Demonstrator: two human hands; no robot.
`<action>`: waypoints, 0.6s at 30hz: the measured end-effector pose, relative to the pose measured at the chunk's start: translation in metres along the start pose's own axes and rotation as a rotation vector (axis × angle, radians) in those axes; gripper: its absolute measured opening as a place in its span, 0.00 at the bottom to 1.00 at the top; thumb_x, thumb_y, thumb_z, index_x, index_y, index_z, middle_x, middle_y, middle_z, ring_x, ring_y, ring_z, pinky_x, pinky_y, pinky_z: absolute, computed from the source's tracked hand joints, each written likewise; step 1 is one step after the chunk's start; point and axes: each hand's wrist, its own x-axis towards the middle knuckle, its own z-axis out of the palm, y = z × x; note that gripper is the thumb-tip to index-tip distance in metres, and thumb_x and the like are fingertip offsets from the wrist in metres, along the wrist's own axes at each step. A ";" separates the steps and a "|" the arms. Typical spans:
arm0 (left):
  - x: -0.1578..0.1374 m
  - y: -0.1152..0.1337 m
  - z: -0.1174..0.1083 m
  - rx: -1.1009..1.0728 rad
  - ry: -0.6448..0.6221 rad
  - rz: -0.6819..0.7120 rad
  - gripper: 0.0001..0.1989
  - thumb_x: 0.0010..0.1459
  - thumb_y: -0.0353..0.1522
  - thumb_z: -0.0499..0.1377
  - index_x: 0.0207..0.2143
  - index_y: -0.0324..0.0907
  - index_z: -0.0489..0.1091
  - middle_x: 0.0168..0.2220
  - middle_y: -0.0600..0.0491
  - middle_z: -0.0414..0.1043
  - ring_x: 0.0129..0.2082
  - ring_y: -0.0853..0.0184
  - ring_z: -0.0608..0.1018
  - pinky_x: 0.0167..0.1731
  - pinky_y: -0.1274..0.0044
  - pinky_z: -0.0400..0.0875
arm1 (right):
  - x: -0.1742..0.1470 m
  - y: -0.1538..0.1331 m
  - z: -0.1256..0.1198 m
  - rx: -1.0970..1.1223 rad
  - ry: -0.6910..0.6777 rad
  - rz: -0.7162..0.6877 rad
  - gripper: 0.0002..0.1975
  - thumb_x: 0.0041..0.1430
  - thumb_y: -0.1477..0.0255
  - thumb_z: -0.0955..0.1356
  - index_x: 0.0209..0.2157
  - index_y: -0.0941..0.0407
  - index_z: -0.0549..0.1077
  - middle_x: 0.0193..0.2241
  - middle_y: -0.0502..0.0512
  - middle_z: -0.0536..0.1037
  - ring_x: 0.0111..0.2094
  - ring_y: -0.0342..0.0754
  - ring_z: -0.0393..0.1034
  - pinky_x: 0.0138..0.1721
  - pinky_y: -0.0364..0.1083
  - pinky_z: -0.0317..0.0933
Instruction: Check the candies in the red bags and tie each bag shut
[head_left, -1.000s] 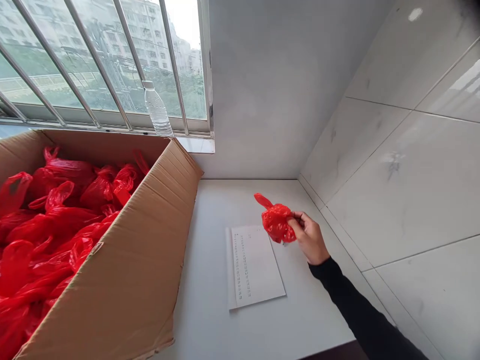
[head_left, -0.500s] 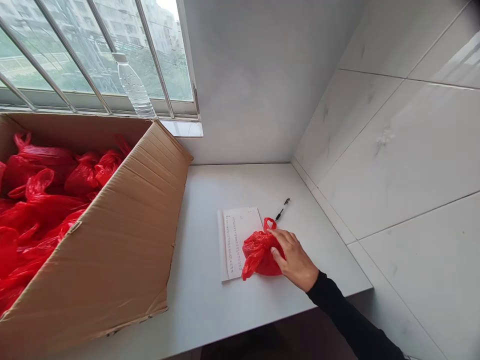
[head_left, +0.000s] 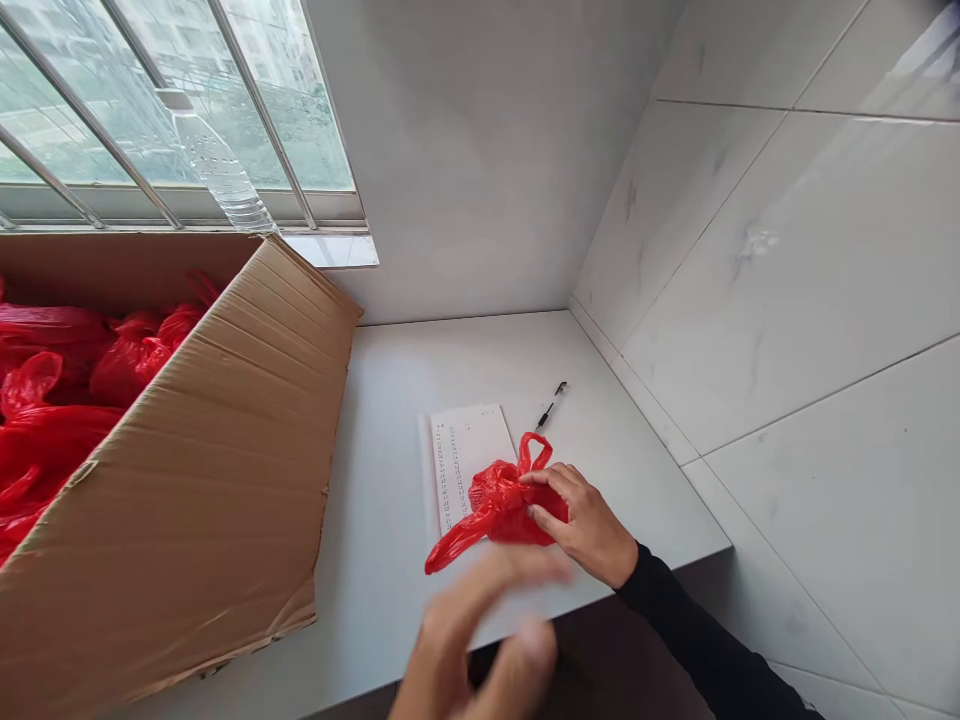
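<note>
A knotted red plastic bag point(head_left: 495, 495) rests on the white counter, partly over the lower right of a notebook point(head_left: 472, 440). My right hand point(head_left: 589, 520) is closed on the bag's right side, thumb and fingers pinching it near the knot. One handle loop stands up above the fingers, and the other end trails to the lower left. In the foreground my left hand point(head_left: 487, 630) is blurred, its thumb and index finger apart with nothing between them. It is below the bag and nearer the camera. What the bag contains is hidden.
A large cardboard box point(head_left: 217, 480) with several red bags point(head_left: 60, 420) inside stands on the left of the counter point(head_left: 390, 400). A black pen point(head_left: 551, 407) lies beyond the notebook. A clear bottle point(head_left: 221, 165) stands by the barred window. A tiled wall point(head_left: 787, 300) bounds the right.
My left hand has come into view from below. The bag's loose end now stretches further to the lower left, while my right hand stays on the bag. The view has turned slightly right.
</note>
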 end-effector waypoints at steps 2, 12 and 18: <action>0.026 -0.026 0.007 0.299 -0.027 0.172 0.11 0.63 0.35 0.60 0.47 0.50 0.77 0.48 0.49 0.77 0.51 0.54 0.75 0.53 0.58 0.70 | -0.003 -0.006 0.001 0.032 -0.014 -0.007 0.17 0.62 0.81 0.68 0.50 0.49 0.73 0.44 0.50 0.76 0.49 0.51 0.67 0.52 0.52 0.65; 0.038 -0.090 -0.021 0.462 0.169 0.164 0.06 0.66 0.34 0.57 0.40 0.45 0.74 0.38 0.49 0.78 0.39 0.59 0.77 0.37 0.68 0.74 | -0.017 0.012 -0.014 0.168 0.064 0.184 0.05 0.69 0.69 0.64 0.39 0.52 0.72 0.38 0.50 0.77 0.41 0.51 0.72 0.46 0.53 0.67; 0.034 -0.077 -0.012 0.525 0.087 0.235 0.25 0.61 0.35 0.62 0.61 0.50 0.67 0.58 0.48 0.71 0.59 0.52 0.69 0.51 0.62 0.71 | -0.019 0.000 -0.006 0.141 0.021 0.176 0.22 0.66 0.60 0.69 0.58 0.50 0.66 0.52 0.55 0.72 0.55 0.56 0.64 0.57 0.57 0.60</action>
